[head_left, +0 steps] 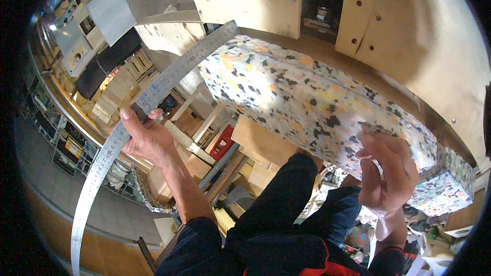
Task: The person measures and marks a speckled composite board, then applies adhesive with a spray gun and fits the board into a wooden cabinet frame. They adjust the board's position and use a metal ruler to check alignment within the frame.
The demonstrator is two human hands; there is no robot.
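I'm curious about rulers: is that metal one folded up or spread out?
Spread out: the ruler shows as one long strip, reaching past both sides of the left hand.

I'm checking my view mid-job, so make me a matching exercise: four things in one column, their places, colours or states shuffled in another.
Things:
1. Left hand
2. Ruler
3. Right hand
4. Foam block

Descriptions:
A. Long, narrow and silver-grey
B. Pale, with dark and orange speckles
C. Gripping the ruler
D. In front of the foam block's right half

Pairs: 1-C, 2-A, 3-D, 4-B
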